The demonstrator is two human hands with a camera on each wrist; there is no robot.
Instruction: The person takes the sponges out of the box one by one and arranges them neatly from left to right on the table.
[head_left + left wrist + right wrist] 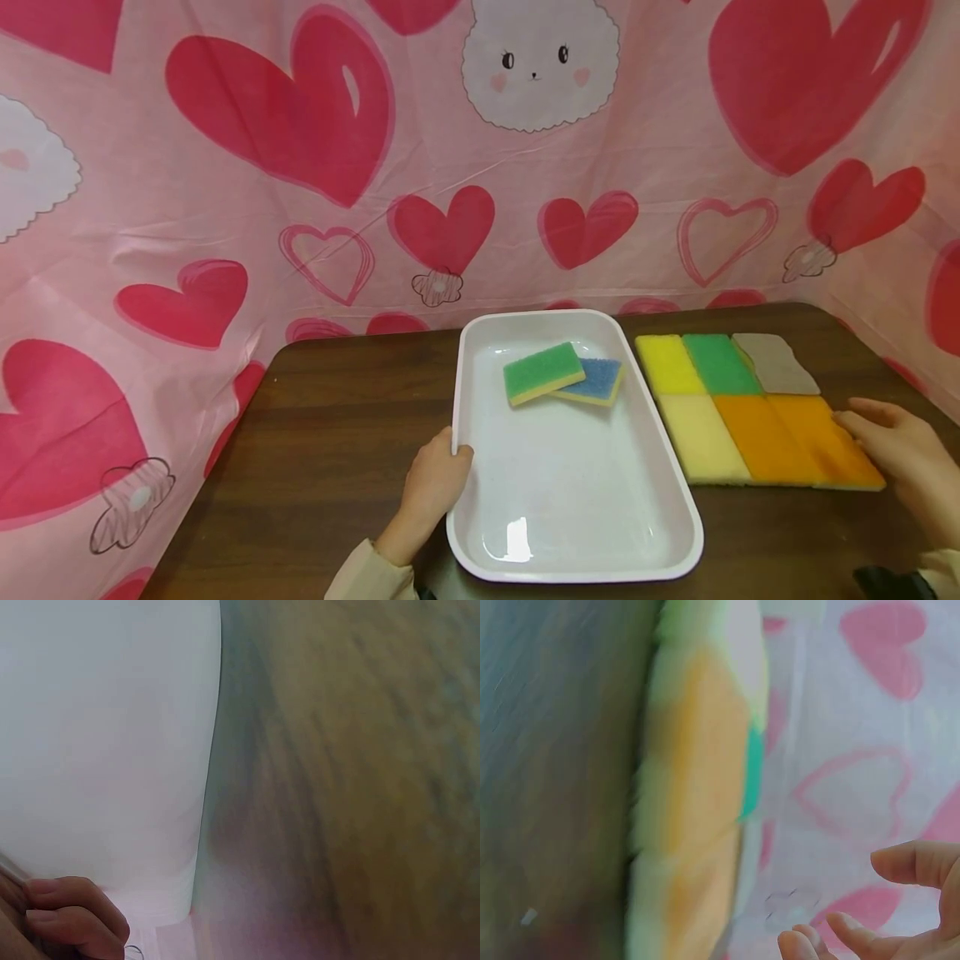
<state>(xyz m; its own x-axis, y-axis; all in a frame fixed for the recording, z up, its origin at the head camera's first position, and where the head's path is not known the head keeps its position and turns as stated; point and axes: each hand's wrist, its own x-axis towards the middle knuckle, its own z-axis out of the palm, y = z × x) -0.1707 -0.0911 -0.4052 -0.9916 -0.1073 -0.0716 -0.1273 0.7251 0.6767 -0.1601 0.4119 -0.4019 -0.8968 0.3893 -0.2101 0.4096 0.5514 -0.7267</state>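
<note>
A white rectangular tray (566, 508) stands on the table. My left hand (437, 475) grips its left rim, and in the left wrist view the fingers (82, 919) curl under the edge. Inside the tray, a green sponge (542, 371) lies partly over a blue sponge (598, 375). My right hand (911, 458) is at the right end of a flat block of sponges, fingertips overlapping an orange sponge (821, 442) in the head view. In the right wrist view its thumb and fingers (847, 930) are spread apart with nothing between them.
Beside the tray the block also has a second orange sponge (765, 433), a pale yellow (701, 437), a bright yellow (670, 362), a green (720, 364) and a grey one (780, 364). Behind the dark wooden table (352, 400) hangs a pink heart-patterned cloth (435, 142).
</note>
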